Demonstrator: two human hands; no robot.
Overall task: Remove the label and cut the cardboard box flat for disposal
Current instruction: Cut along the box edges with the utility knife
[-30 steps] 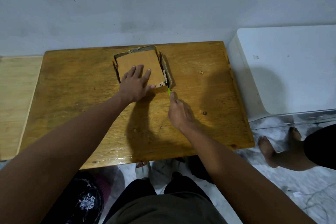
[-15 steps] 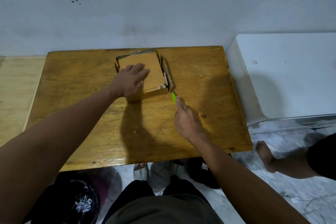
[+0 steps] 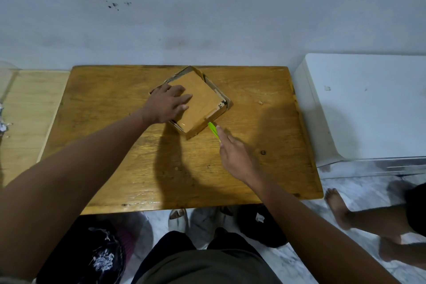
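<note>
Rotated under my flat, pressing left hand, the cardboard box sits frame-centre on the table, near corner facing me, while my right hand grips the green cutter at its edge—next cut, I reckon.

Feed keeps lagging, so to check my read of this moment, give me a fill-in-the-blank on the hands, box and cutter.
1. The left hand presses flat on the ____ box.
2. The right hand grips a cutter whose handle is bright ____.
3. The cutter's tip meets the box at its ____ edge, the one closest to the person.
4. The box lies on a ____ table.

Missing words: cardboard; green; near; wooden
</note>
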